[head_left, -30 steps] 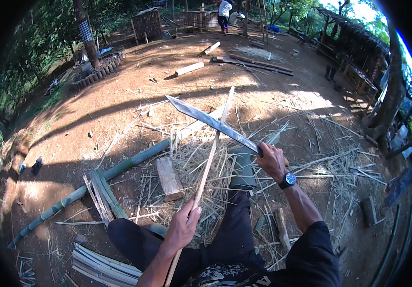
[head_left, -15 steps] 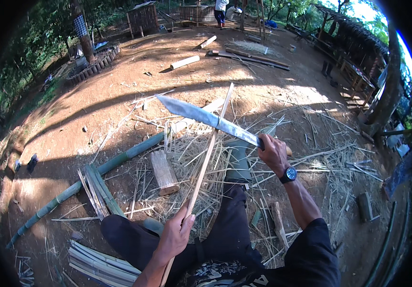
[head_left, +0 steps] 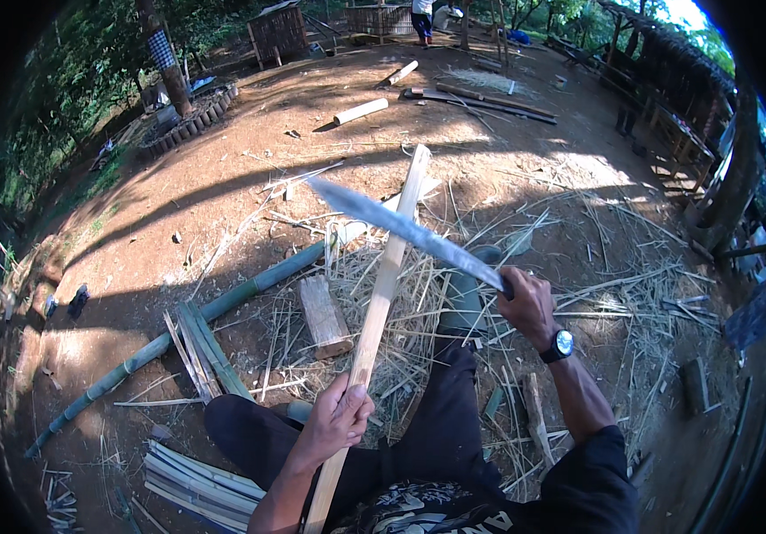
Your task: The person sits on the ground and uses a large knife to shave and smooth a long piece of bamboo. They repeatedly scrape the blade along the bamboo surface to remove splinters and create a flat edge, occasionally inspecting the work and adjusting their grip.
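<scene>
My left hand (head_left: pixel 334 420) is closed around a long pale bamboo strip (head_left: pixel 381 298), which slants up and away from my lap with its broad face turned up. My right hand (head_left: pixel 528 307), with a watch at the wrist, grips the dark handle of a machete (head_left: pixel 419 236). Its long blade points to the upper left and crosses over the strip's upper part, slightly blurred. Whether blade and strip touch I cannot tell. Below them lies a heap of thin bamboo shavings (head_left: pixel 401 356), around my boot (head_left: pixel 465 298).
A green bamboo pole (head_left: pixel 134 360) runs across the ground at left, by split bamboo pieces (head_left: pixel 209 351). A wooden block (head_left: pixel 322 316) lies ahead of my knees. Cut bamboo slats (head_left: pixel 201 485) are stacked at lower left. Far off, a person (head_left: pixel 422 20) stands near a bamboo fence.
The bamboo strip has turned in my left hand, from its narrow edge to its broad face. The machete stays across it, and the whole view has shifted slightly.
</scene>
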A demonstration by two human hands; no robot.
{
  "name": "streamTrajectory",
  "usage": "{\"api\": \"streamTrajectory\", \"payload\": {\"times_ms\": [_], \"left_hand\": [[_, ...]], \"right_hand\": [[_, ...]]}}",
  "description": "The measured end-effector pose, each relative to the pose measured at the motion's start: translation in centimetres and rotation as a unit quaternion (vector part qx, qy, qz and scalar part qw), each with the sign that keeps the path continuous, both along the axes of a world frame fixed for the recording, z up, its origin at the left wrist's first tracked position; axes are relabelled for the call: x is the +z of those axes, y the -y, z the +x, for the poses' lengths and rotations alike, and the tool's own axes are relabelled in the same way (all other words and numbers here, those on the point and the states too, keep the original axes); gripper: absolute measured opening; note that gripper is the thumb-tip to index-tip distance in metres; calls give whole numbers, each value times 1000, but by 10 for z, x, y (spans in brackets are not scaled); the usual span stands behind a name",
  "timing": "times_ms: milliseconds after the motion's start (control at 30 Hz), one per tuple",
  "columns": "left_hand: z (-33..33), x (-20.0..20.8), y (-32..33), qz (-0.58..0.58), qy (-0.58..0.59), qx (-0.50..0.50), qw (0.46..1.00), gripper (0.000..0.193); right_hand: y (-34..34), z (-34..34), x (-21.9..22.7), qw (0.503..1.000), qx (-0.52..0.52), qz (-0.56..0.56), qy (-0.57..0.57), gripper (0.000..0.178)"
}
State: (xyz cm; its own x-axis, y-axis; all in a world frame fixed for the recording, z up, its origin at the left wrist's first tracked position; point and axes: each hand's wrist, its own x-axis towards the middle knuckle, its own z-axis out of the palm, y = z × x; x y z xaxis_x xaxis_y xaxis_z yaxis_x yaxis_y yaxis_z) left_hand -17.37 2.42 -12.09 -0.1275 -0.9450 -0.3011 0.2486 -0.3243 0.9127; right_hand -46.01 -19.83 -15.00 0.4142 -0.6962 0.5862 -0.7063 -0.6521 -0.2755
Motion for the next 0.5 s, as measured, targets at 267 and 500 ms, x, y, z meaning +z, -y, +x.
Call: {"api": "streamTrajectory", "payload": {"times_ms": [267,500], "left_hand": [[-5,19,-6,-33,-8,32,999,39],[1,25,-7,-30,2,63,998,38]], "right_hand": [[-10,24,7,987,100,-27,-124,31],[-8,34,17,979,151,-58,-127,24]]}}
